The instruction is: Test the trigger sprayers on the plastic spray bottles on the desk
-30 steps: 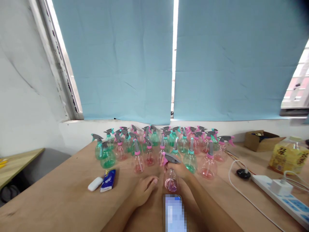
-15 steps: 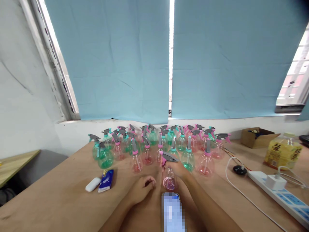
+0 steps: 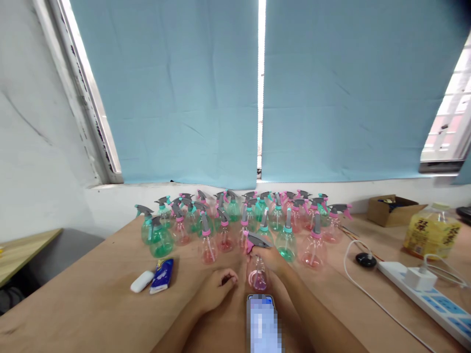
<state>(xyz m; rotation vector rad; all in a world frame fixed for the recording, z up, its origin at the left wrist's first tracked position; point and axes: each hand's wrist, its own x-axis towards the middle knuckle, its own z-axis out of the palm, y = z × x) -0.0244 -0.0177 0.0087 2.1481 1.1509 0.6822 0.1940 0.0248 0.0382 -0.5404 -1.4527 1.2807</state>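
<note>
Plywood table (image 3: 91,299), blue blinds (image 3: 176,88) — spray bottles (image 3: 235,220)

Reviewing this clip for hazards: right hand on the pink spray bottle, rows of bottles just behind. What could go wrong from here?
1. The right hand grips the pink spray bottle close to the packed bottles; a nudge might topple several.
2. The nozzle faces left, toward the left hand; a squeeze could wet the table.
3. A power strip and cable lie to the right; spilled liquid there could be hazardous.
</note>
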